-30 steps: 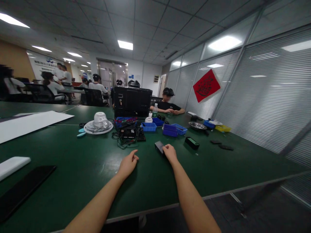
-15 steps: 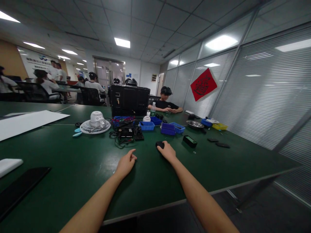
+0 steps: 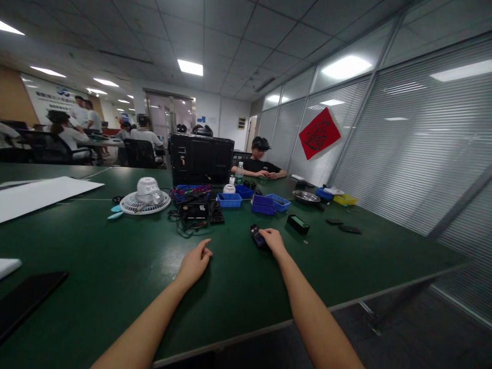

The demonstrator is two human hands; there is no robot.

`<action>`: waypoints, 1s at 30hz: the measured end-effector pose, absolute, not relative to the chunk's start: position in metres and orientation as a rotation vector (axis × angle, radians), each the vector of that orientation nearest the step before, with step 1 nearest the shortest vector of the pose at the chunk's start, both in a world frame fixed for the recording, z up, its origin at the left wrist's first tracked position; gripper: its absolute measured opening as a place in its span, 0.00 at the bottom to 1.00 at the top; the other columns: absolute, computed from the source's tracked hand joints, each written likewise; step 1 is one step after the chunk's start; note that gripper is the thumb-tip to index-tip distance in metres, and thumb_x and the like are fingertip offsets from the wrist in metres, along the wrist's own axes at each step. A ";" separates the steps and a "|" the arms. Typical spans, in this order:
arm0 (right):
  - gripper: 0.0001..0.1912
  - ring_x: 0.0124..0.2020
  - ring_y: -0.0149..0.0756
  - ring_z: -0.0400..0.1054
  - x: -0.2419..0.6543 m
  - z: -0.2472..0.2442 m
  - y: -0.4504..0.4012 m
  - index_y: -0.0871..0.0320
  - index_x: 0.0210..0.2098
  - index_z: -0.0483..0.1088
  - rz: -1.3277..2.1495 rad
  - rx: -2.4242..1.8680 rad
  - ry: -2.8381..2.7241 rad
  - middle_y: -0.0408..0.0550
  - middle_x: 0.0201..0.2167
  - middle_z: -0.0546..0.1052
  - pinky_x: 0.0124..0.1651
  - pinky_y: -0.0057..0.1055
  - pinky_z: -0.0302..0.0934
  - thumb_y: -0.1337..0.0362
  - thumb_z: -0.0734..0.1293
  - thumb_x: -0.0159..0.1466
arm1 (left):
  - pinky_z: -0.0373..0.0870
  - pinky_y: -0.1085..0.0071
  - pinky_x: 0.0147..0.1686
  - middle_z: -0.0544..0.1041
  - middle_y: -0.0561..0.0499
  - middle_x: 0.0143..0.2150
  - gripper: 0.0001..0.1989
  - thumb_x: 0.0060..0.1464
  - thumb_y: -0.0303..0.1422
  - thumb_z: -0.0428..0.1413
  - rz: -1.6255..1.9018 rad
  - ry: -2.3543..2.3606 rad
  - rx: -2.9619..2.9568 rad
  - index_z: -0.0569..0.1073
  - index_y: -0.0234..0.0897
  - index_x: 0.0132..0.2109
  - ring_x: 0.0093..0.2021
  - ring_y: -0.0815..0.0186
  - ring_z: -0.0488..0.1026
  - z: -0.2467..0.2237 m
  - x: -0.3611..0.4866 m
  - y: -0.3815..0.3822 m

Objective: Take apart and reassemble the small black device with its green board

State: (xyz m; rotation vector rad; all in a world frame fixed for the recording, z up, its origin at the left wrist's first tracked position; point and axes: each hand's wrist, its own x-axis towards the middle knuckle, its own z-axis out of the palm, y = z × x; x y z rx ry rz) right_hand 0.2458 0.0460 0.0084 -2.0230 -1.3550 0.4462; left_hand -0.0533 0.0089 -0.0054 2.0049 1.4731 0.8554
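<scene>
My right hand grips the right side of a small dark box-like object, whose upper face shows some small light details. My left hand is over the green table, left of that object, with the index finger stretched out, the other fingers loosely curled and nothing held. Right of my right hand lies a black case with a green top. Beyond my left hand sit a black device with cables and a blue tray.
A white fan part lies at the left, near a large white sheet. Behind the trays stand a black monitor-like panel and a bottle. A person sits across the table. A metal dish is farther right.
The dark object in my right hand has turned, showing a different, more detailed face. My right hand has shifted slightly right. The view has moved a little.
</scene>
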 end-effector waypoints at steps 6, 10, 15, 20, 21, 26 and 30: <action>0.20 0.35 0.38 0.69 0.259 0.015 0.046 0.57 0.34 0.73 0.466 -2.144 -1.286 0.51 0.34 0.76 0.34 0.28 0.58 0.51 0.58 0.56 | 0.63 0.74 0.39 0.76 0.53 0.38 0.23 0.51 0.29 0.45 0.840 1.485 2.004 0.61 0.39 0.56 0.38 0.68 0.72 0.000 -0.053 0.006; 0.24 0.38 0.41 0.69 0.259 0.023 0.042 0.57 0.38 0.72 0.436 -2.200 -1.277 0.53 0.38 0.75 0.36 0.30 0.58 0.48 0.54 0.59 | 0.63 0.74 0.39 0.76 0.53 0.39 0.23 0.52 0.29 0.45 0.820 1.483 1.999 0.61 0.38 0.56 0.38 0.68 0.71 0.003 -0.053 0.004; 0.32 0.42 0.43 0.68 0.251 0.031 0.035 0.58 0.44 0.69 0.418 -2.236 -1.335 0.55 0.42 0.73 0.38 0.33 0.59 0.41 0.51 0.58 | 0.63 0.74 0.39 0.76 0.54 0.38 0.23 0.51 0.29 0.46 0.831 1.481 2.008 0.61 0.39 0.55 0.38 0.68 0.72 -0.002 -0.053 0.007; 0.32 0.45 0.48 0.66 0.238 0.035 0.026 0.58 0.50 0.63 0.264 -2.348 -1.428 0.56 0.44 0.72 0.39 0.38 0.60 0.45 0.61 0.52 | 0.63 0.74 0.38 0.76 0.54 0.38 0.23 0.51 0.29 0.46 0.847 1.482 2.018 0.62 0.39 0.55 0.37 0.68 0.72 -0.005 -0.054 0.008; 0.29 0.44 0.47 0.67 0.236 0.036 0.024 0.58 0.49 0.64 0.248 -2.360 -1.443 0.56 0.44 0.72 0.39 0.37 0.60 0.48 0.62 0.52 | 0.63 0.74 0.38 0.76 0.54 0.37 0.23 0.51 0.29 0.46 0.849 1.480 2.018 0.61 0.39 0.55 0.37 0.68 0.72 -0.005 -0.053 0.009; 0.21 0.40 0.45 0.68 0.237 0.038 0.023 0.58 0.43 0.67 0.198 -2.366 -1.423 0.55 0.40 0.73 0.36 0.36 0.61 0.52 0.60 0.55 | 0.63 0.75 0.38 0.76 0.53 0.37 0.23 0.51 0.29 0.46 0.847 1.474 2.022 0.62 0.38 0.55 0.37 0.68 0.72 -0.005 -0.053 0.008; 0.22 0.42 0.46 0.67 0.239 0.040 0.022 0.57 0.46 0.67 0.081 -2.313 -1.323 0.54 0.41 0.73 0.37 0.37 0.61 0.53 0.59 0.56 | 0.63 0.75 0.37 0.76 0.54 0.37 0.23 0.51 0.29 0.46 0.840 1.487 2.025 0.62 0.38 0.55 0.37 0.68 0.72 -0.003 -0.053 0.007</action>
